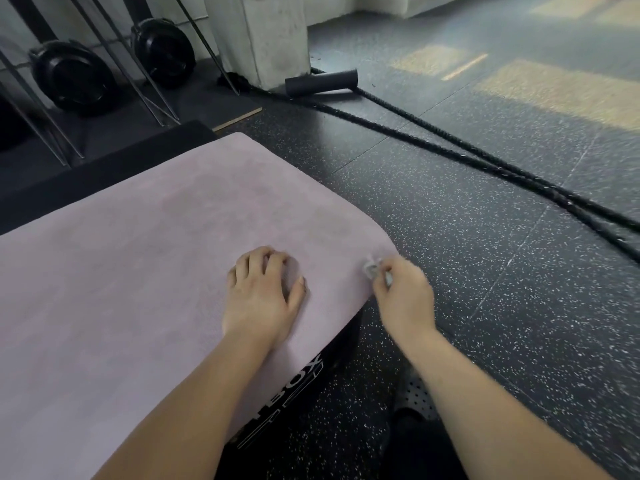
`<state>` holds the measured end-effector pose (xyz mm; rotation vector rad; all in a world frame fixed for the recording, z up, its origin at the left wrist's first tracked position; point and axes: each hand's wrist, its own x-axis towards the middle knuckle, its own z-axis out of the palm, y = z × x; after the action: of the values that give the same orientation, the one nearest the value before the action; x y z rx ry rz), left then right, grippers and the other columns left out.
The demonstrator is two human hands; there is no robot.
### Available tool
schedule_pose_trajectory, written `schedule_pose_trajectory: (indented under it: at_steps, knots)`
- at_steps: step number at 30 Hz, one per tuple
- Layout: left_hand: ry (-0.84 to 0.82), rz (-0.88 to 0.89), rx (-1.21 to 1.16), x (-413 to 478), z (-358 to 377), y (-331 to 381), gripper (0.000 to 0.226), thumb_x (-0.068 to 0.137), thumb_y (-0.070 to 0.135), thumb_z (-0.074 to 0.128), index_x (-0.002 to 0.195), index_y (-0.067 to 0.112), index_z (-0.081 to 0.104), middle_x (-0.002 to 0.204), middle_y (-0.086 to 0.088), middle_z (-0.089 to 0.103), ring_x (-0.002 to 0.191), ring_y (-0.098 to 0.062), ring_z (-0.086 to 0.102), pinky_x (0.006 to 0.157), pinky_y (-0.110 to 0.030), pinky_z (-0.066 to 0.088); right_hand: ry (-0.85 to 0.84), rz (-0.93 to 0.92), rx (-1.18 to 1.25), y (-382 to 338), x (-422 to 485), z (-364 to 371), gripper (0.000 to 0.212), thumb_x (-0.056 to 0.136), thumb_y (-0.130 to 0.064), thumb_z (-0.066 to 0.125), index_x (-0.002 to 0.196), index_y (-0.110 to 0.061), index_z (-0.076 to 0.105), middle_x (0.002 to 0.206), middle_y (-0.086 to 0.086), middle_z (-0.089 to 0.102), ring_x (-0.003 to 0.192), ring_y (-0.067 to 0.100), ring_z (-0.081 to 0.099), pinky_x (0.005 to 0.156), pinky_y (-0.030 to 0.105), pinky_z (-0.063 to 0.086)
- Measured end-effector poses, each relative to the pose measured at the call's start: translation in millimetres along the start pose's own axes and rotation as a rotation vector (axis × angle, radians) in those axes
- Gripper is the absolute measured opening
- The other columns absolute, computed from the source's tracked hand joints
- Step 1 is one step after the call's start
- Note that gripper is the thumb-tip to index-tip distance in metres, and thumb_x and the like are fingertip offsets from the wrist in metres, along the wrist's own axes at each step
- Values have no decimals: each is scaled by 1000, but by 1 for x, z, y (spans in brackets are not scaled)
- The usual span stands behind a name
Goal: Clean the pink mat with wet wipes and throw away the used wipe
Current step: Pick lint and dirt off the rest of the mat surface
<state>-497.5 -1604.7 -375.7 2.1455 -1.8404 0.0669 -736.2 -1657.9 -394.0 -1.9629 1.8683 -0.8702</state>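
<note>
The pink mat (138, 265) lies spread over a black box and fills the left half of the view. My left hand (261, 292) rests on the mat near its right edge, fingers bent with the tips pressing the fabric, holding nothing. My right hand (403, 296) pinches a small crumpled grey-white wet wipe (372, 268) against the mat's right edge, at the rounded corner.
The black box (311, 379) with white lettering shows under the mat. Two thick black ropes (485, 161) run across the speckled rubber floor (485, 271) at right. A black foam roller (320, 82) lies by a concrete pillar (263, 36). Weight plates (72, 77) and metal bars stand back left.
</note>
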Motion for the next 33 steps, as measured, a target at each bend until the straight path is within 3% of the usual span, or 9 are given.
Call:
schedule_pose_trajectory:
  at_steps: [3,7,12,15,20,24,27,30,33]
  knots:
    - [2,-10,12,0,1,0,47,101,60,46,134,28,55,142,4,45,134,-24,38,114,-44,35,-27,214,-3,29,36,-7,16,100,-40,60,99,-24,62,92,-4,69,76,14,60,70,36,53]
    - [11,-11,16,1,1,1,47,100,60,48,134,29,56,142,5,45,134,-23,39,114,-45,36,12,187,86,17,24,-4,11,98,-39,61,97,-28,61,90,-10,67,78,10,62,73,40,57]
    - [16,-6,17,0,1,1,47,99,59,50,134,28,57,141,3,46,134,-25,40,112,-45,37,5,-172,164,-43,-32,7,8,98,-29,62,104,-23,65,95,-14,61,88,6,56,82,25,50]
    - [7,-7,16,0,0,2,49,100,60,49,136,27,56,142,3,46,135,-25,39,112,-45,37,10,-478,68,-53,-28,15,11,99,-26,60,98,-17,66,91,-6,64,85,14,56,81,29,48]
    - [-2,-18,12,1,0,3,49,100,60,48,136,28,56,142,5,45,135,-24,38,114,-44,35,82,-106,-25,-18,49,4,13,98,-31,60,96,-20,66,90,-4,66,81,18,60,77,42,54]
    - [-2,-19,13,0,0,2,48,100,60,47,135,29,56,142,5,44,135,-23,38,114,-44,35,26,96,-95,-6,79,-11,21,99,-37,57,104,-20,68,99,1,70,84,21,60,73,34,48]
    - [3,-17,9,1,-1,2,49,99,60,48,135,28,57,142,5,45,135,-24,38,113,-44,35,-8,-8,-66,-32,53,-2,14,96,-33,59,100,-23,68,93,-3,70,83,21,64,76,37,53]
    - [15,-15,11,1,1,2,47,99,57,48,133,25,57,142,2,47,133,-26,41,110,-45,37,-56,-298,-106,-72,14,19,8,85,-26,72,93,-23,69,85,-3,70,81,23,66,77,35,55]
    - [43,-3,-21,-1,2,0,43,100,47,45,131,21,57,141,-2,50,131,-30,44,108,-47,39,-104,-531,-159,-92,-2,31,11,87,-30,65,89,-19,66,86,0,66,83,25,62,78,41,52]
